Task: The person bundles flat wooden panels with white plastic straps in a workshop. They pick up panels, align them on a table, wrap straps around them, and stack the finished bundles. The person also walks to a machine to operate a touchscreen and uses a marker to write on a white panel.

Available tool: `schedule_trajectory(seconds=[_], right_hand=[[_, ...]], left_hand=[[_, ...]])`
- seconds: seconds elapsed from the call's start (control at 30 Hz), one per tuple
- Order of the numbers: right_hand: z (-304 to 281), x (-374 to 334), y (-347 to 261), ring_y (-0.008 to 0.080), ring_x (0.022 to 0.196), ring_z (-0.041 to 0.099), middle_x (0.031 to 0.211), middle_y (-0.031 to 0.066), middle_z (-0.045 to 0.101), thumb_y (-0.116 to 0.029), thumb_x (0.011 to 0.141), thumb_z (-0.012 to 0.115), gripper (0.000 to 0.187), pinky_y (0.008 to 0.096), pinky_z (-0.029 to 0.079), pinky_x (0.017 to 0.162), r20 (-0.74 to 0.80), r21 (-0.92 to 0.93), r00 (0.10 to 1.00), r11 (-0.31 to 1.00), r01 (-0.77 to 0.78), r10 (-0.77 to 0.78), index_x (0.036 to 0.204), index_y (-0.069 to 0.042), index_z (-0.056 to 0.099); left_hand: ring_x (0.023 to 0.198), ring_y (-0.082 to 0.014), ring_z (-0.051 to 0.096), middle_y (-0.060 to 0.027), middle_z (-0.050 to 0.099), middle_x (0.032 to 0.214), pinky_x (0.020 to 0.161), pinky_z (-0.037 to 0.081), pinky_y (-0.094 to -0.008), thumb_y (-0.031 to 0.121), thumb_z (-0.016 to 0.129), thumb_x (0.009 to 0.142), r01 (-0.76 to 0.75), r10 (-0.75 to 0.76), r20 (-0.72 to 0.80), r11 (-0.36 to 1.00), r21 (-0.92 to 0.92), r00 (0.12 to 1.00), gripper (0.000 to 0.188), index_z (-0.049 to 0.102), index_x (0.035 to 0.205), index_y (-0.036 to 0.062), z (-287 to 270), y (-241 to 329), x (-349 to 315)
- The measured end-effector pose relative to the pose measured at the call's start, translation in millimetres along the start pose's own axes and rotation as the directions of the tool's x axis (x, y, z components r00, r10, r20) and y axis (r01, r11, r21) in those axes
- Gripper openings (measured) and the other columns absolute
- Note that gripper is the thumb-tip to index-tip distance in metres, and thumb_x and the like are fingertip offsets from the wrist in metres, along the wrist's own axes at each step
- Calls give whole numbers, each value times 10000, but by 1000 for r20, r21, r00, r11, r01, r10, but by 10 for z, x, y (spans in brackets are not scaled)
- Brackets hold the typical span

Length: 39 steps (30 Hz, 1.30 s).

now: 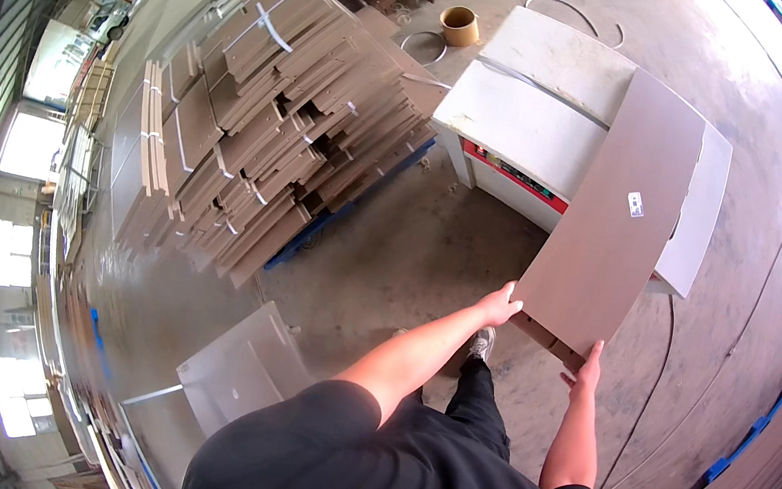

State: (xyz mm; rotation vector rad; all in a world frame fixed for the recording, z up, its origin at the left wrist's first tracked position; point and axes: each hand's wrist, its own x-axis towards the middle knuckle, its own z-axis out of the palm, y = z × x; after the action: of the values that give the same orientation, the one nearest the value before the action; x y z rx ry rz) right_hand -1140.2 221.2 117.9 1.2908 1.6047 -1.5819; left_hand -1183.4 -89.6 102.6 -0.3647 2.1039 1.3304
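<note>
Fabric of a black shirt [396, 478] fills the bottom of the frame, cut off by the lower edge. Beyond it, one grey shoe [482, 342] shows near the centre; the other is mostly hidden behind the left forearm. A grey sheet [241, 369], lower left, is partly covered by the shoulder. At centre right, the left hand [498, 306] has its grip closed on the near left corner of a long panel [589, 239], fingers out of sight underneath. The right hand [587, 370] touches the near right corner; how far its grip is closed, I cannot tell.

The panel runs from between the hands towards the upper right, lying across a white machine [536, 84] and jutting past its near side. It is flat, smooth and grey-brown, with a small white label [635, 204] near its middle. Under its near edge runs a darker brown strip; whether this is a separate piece is unclear. Small parts above the machine's red stripe [513, 174] are hard to make out. Strapped brown boards [279, 116] fill the upper left, above a mostly hidden blue pallet [357, 204]. Farther off, windows [8, 253] at the left glare white.
</note>
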Motion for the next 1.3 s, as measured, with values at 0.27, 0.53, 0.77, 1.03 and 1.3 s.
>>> schedule_trajectory(seconds=[0.27, 0.53, 0.77, 1.03, 1.3], right_hand=[[334, 14, 594, 275, 1212, 622, 1339, 95, 602, -827, 733, 727, 1086, 428, 504, 1005, 192, 492, 968, 838, -236, 160, 1513, -143, 404], [1358, -116, 223, 243, 1132, 600, 1310, 44, 597, -632, 734, 868, 872, 390, 582, 896, -8, 645, 986, 755, -121, 165, 1388, -163, 533], [1293, 30, 215, 269, 1173, 593, 1382, 41, 572, -542, 852, 817, 815, 437, 566, 935, -123, 620, 992, 778, 104, -34, 1475, -154, 462], [1120, 236, 130, 241, 1074, 618, 1227, 60, 607, -689, 803, 776, 836, 429, 566, 955, 41, 536, 998, 842, -60, 45, 1384, -148, 516], [1162, -186, 292, 237, 1018, 669, 1197, 116, 691, -709, 897, 647, 757, 437, 543, 854, 387, -505, 920, 849, 152, 66, 1329, -94, 550]], left_hand=[[722, -173, 686, -92, 724, 1035, 708, 575, -356, 311, 637, 1002, 215, -187, 122, 933, -290, 975, 445, 601, 1379, 76, -143, -1529, -1538], [791, -177, 710, -66, 736, 964, 674, 569, -312, 264, 619, 995, 491, -622, -252, 759, -427, 742, 269, 689, 1144, 51, -624, -2835, -3522], [847, -196, 726, -71, 732, 1060, 682, 569, -332, 262, 585, 1012, 331, -682, -259, 607, -723, 684, 272, 663, 1203, 86, 85, -2988, -4582], [904, -278, 732, -149, 750, 1073, 804, 582, -417, 366, 553, 989, 419, -573, -436, 814, -402, 694, 363, 754, 1143, 105, 1092, -2828, -4621], [773, -221, 741, -104, 766, 966, 723, 577, -381, 327, 575, 964, 310, -653, -379, 691, -653, 656, 310, 743, 1086, 97, 754, -2982, -4545]])
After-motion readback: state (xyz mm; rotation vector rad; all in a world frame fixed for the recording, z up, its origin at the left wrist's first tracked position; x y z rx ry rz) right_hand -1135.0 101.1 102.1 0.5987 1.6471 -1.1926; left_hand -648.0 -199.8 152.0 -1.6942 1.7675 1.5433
